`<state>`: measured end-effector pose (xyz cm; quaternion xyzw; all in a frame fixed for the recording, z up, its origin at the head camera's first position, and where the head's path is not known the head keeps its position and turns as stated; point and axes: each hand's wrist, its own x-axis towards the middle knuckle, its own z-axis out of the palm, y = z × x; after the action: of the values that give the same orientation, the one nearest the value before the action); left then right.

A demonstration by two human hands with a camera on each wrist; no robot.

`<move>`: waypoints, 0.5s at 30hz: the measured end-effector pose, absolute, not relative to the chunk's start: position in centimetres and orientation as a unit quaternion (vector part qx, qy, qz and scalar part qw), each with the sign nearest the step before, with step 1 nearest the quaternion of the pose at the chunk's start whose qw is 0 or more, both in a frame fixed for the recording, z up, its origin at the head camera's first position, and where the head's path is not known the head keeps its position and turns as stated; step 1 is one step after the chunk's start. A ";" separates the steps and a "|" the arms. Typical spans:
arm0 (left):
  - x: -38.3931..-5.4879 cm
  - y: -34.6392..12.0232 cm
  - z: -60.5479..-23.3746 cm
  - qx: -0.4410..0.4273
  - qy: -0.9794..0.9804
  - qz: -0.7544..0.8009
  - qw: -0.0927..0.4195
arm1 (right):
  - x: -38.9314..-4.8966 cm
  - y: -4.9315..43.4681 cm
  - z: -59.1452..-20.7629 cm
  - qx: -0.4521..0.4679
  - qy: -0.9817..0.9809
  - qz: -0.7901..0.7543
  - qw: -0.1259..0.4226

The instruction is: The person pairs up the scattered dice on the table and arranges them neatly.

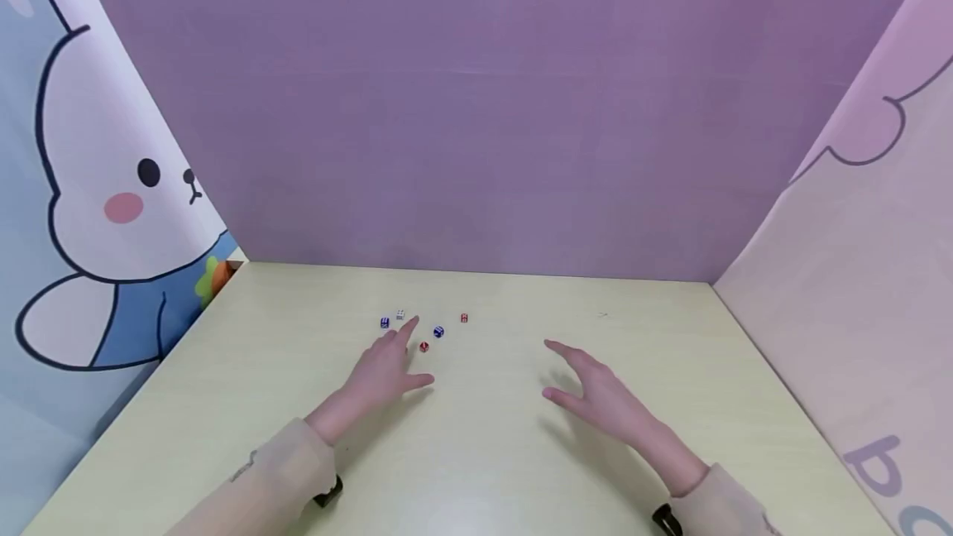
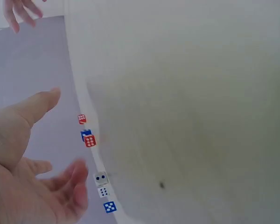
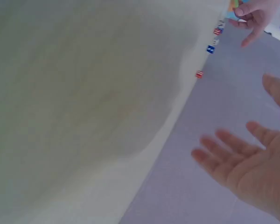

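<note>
Several small dice lie loosely grouped on the table, left of centre in the head view: a blue die (image 1: pixel 384 323), a white die (image 1: pixel 400 315), another blue die (image 1: pixel 438 332), a red die (image 1: pixel 465 318) and a nearer red die (image 1: pixel 423 346). My left hand (image 1: pixel 381 370) hovers beside and partly over this group, index finger stretched forward and thumb spread, holding nothing. A second white die (image 2: pixel 101 178) shows in the left wrist view. To the right of the dice, my right hand (image 1: pixel 605 397) is held above the table with thumb and fingers apart, also holding nothing.
The pale wooden table (image 1: pixel 484 453) ends at a purple backdrop (image 1: pixel 476 122). Printed cloth with a cartoon animal (image 1: pixel 126 155) hangs at the left, and a pale printed cloth (image 1: pixel 849 288) at the right. A tiny pale mark (image 1: pixel 602 315) lies at the back right.
</note>
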<state>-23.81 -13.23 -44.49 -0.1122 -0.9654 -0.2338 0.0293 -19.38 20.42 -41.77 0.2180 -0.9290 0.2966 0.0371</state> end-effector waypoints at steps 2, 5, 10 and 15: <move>-24.5 -13.0 -44.7 -0.096 -0.961 -0.261 -0.002 | -19.9 20.3 -42.0 0.229 -0.920 0.317 0.009; -25.3 -12.7 -45.1 -0.075 -0.954 -0.288 -0.037 | -20.9 20.3 -42.4 0.247 -0.908 0.339 -0.023; -26.5 -12.4 -45.6 -0.054 -0.950 -0.305 -0.032 | -22.6 20.4 -43.0 0.262 -0.893 0.361 -0.057; -27.4 -12.4 -45.6 -0.039 -0.948 -0.315 -0.037 | -24.2 20.8 -43.6 0.257 -0.881 0.387 -0.085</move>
<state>-27.43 -12.39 -45.61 -0.0394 -0.9476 -0.3150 -0.0371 -24.21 20.81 -43.62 0.2571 -0.8814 0.3870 -0.0851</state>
